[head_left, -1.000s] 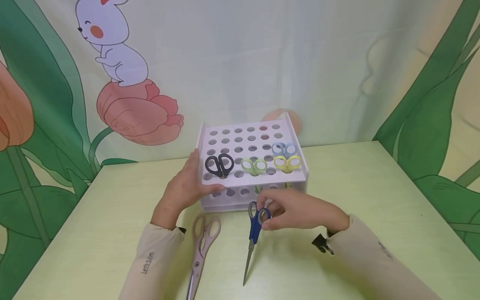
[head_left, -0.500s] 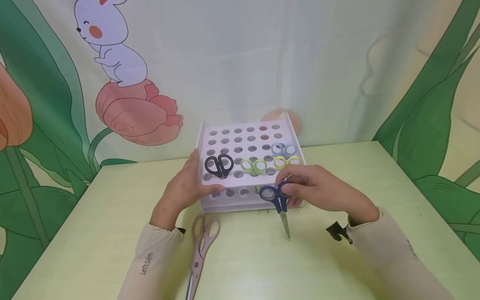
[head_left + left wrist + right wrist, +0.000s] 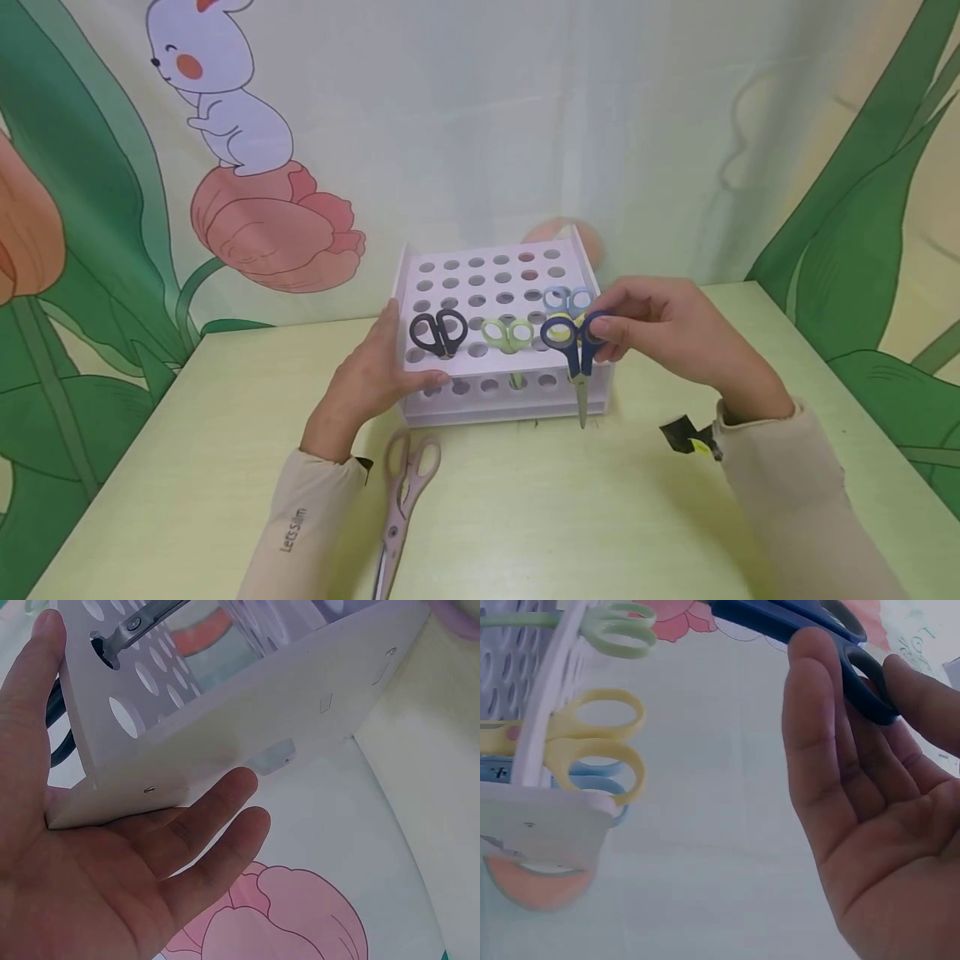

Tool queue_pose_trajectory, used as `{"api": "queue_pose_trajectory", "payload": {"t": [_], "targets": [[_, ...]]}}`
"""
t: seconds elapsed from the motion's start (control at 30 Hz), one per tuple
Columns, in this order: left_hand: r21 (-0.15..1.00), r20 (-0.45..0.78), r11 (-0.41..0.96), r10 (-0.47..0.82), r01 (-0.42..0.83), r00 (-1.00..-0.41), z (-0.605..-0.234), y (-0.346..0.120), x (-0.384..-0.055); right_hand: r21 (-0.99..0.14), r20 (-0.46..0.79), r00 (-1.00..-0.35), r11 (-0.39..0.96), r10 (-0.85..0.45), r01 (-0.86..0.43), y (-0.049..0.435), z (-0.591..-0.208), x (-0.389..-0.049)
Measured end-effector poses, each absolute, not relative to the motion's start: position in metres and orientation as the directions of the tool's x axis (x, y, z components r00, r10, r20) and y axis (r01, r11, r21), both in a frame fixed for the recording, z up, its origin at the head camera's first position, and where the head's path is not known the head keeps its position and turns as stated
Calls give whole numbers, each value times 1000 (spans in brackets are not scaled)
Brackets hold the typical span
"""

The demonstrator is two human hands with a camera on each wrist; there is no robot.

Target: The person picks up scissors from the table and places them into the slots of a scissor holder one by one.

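My left hand (image 3: 367,367) rests against the left side of a white two-tier rack (image 3: 487,414) with round holes. Its thumb lies over the front edge, and in the left wrist view the fingers run fairly straight along the side wall. My right hand (image 3: 667,325) pinches blue-handled scissors (image 3: 573,360) by one handle loop, blades down, in front of the rack's right corner. Scissors with black (image 3: 437,329), green (image 3: 508,337), yellow (image 3: 568,739) and light blue (image 3: 567,300) handles stand in the rack's holes. The blue pair partly hides the yellow ones in the head view.
Pink scissors (image 3: 395,521) lie on the pale yellow-green table (image 3: 187,467) in front of the rack, beside my left sleeve (image 3: 300,517). A curtain (image 3: 450,125) printed with a rabbit and flowers hangs behind the table.
My right hand has lifted the blue scissors from low in front of the rack, up and to the right, to its right front corner. The left hand stays put.
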State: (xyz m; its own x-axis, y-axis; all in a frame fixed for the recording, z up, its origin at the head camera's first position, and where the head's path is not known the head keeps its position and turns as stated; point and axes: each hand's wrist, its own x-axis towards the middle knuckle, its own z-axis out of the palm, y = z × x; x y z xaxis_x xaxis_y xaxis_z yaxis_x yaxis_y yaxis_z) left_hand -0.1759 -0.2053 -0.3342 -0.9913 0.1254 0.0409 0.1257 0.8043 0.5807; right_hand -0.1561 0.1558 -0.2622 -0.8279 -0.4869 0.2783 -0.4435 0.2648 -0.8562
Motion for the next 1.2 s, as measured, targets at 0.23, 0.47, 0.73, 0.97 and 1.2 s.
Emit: {"api": "queue_pose_trajectory", "payload": {"t": [0.23, 0.47, 0.73, 0.97, 1.2], "targets": [[569, 44, 812, 127, 129, -991, -335, -205, -176, -841, 412, -826, 188, -384, -507, 151, -255, -158], [567, 43, 814, 127, 128, -991, -334, -204, -176, -839, 528, -808, -15, -262, -544, 140, -251, -163], [570, 29, 813, 122, 116, -992, -334, -204, -177, -797, 601, -793, -150, -102, -585, 130, -248, -167], [585, 42, 800, 132, 131, -990, -333, -203, -176, -788, 613, -784, -164, -103, -594, 121, -248, -170], [583, 28, 803, 128, 120, -991, -333, -204, -176, -777, 622, -779, -195, -81, -599, 117, -249, -170]]}}
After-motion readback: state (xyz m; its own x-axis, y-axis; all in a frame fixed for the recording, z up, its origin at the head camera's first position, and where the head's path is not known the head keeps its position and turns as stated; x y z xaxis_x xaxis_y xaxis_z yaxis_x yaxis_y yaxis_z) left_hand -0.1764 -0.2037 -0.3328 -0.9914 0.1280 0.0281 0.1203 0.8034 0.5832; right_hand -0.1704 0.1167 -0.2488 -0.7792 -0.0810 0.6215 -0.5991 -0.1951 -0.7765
